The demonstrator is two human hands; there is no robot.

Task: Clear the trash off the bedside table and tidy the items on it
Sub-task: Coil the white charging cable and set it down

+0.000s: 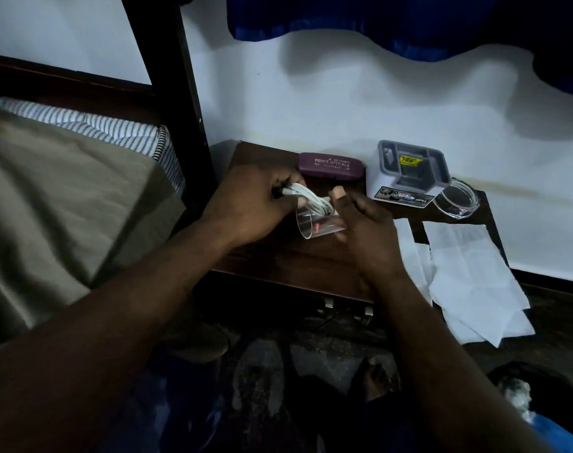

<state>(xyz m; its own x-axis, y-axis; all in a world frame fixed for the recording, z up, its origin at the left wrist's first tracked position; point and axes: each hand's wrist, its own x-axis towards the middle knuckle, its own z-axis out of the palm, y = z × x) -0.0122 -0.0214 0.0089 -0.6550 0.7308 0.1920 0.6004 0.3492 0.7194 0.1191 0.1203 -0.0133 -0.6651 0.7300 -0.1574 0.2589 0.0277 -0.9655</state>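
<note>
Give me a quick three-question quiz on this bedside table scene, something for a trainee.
1. True or false: the left hand grips a white cable.
2. What colour is the glasses case?
3. Which stands right next to the ashtray: A the cable, B the glasses case, C the white box?

Key: 1 true; 2 purple; 3 C.
</note>
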